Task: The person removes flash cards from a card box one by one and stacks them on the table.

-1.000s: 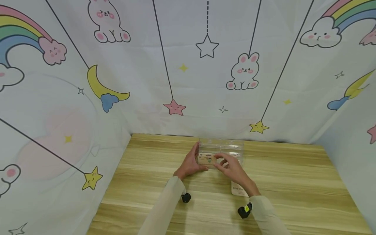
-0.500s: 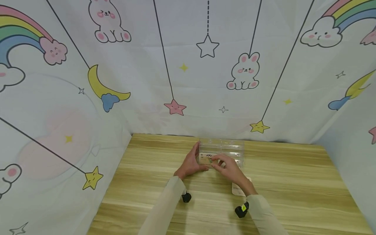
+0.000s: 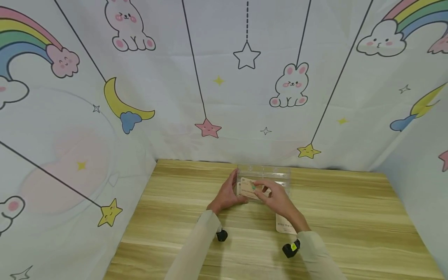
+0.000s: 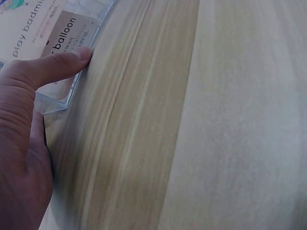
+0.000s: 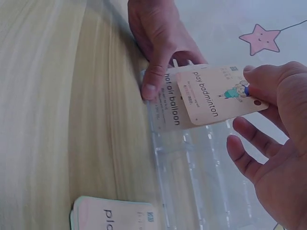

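My right hand [image 5: 283, 115] pinches a flash card [image 5: 206, 98] printed "play badminton" between thumb and fingers. The card is tilted and overlaps a "hot air balloon" card [image 5: 165, 105] in the front left slot of a clear plastic card rack [image 5: 199, 182]. At the rack's left end, my left hand [image 3: 225, 194] grips it, thumb on the front edge and the other fingers behind. In the left wrist view, the left thumb [image 4: 60, 67] lies over the balloon card's lower edge.
A small stack of cards [image 5: 115, 215] lies on the wooden table [image 3: 175, 194] in front of the rack, partly under the right forearm in the head view. Behind stands a white cloth wall [image 3: 245, 97] with cartoon prints.
The right hand went slightly left, then back right. The badminton card now stands higher and tilted, out in front of the balloon card. The left hand and rack stay in place.
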Action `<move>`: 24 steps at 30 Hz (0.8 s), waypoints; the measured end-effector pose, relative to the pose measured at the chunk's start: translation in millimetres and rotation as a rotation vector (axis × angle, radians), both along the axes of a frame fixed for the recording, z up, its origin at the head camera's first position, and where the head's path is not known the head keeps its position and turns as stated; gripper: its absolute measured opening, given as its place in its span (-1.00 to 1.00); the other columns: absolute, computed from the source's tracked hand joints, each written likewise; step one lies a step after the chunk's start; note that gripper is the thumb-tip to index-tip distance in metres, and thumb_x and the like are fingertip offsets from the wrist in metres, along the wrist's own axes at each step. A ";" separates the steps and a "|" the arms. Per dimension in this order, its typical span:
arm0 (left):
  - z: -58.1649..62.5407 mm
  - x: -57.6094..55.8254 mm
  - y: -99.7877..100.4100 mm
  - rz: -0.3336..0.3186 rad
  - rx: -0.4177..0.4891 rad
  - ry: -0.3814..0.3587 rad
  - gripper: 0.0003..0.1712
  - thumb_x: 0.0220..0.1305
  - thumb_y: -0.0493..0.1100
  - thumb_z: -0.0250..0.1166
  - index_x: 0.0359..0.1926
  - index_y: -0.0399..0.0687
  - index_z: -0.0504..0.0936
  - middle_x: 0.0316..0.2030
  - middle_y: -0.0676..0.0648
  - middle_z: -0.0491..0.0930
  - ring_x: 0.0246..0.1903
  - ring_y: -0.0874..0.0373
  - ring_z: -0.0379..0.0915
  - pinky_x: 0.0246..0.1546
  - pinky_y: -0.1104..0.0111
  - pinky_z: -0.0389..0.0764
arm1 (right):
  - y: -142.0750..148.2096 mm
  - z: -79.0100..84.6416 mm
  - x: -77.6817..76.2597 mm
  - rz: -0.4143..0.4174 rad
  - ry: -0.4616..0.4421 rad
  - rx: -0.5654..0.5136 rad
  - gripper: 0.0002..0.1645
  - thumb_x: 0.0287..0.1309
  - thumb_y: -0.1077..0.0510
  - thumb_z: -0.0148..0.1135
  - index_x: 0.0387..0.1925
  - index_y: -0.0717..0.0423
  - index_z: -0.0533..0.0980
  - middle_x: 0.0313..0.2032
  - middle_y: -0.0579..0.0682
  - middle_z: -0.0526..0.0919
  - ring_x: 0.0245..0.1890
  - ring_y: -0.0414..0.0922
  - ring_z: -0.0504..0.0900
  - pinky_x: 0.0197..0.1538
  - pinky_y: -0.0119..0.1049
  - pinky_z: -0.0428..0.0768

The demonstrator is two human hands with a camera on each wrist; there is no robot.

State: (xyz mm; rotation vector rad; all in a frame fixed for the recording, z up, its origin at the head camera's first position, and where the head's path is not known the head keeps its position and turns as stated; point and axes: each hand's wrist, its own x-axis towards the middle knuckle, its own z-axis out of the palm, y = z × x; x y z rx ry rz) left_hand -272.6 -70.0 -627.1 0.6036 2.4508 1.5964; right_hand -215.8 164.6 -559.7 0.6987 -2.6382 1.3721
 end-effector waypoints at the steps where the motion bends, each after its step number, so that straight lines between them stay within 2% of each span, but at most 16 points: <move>1: -0.3 0.0 0.0 0.001 -0.007 -0.003 0.47 -0.04 -0.23 0.71 0.68 -0.03 -0.14 0.61 -0.13 0.04 0.55 0.04 0.04 0.50 0.24 0.24 | 1.9 2.2 0.7 -0.004 0.000 0.003 -0.62 0.40 0.09 0.36 0.19 0.06 0.64 0.08 -0.03 0.69 -0.17 -0.14 0.58 -0.35 -0.31 0.61; 10: -4.5 -2.1 0.7 0.019 -0.051 -0.011 0.51 -0.08 -0.19 0.73 0.68 0.04 -0.14 0.61 -0.10 0.04 0.56 0.06 0.03 0.50 0.29 0.21 | 24.5 13.8 11.6 -0.027 0.013 0.011 -0.58 0.31 0.20 0.43 0.19 0.07 0.63 0.04 0.01 0.70 -0.26 -0.07 0.50 -0.40 -0.34 0.59; 19: -0.1 0.6 1.1 0.028 -0.072 -0.017 0.51 -0.08 -0.20 0.73 0.68 0.09 -0.15 0.61 -0.07 0.05 0.55 0.11 0.05 0.49 0.36 0.20 | 50.7 7.1 26.0 -0.100 -0.039 0.040 -0.47 0.17 0.27 0.53 0.18 0.08 0.60 0.09 0.02 0.67 -0.27 -0.18 0.64 -0.21 -0.31 0.73; 24: 0.4 0.2 1.7 0.027 -0.066 -0.015 0.51 -0.10 -0.20 0.74 0.68 0.08 -0.13 0.61 -0.08 0.05 0.55 0.10 0.05 0.50 0.32 0.20 | 62.4 1.9 33.4 -0.107 -0.078 0.033 -0.44 0.16 0.30 0.53 0.19 0.09 0.58 0.10 0.03 0.63 -0.46 -0.24 0.49 -0.38 -0.36 0.60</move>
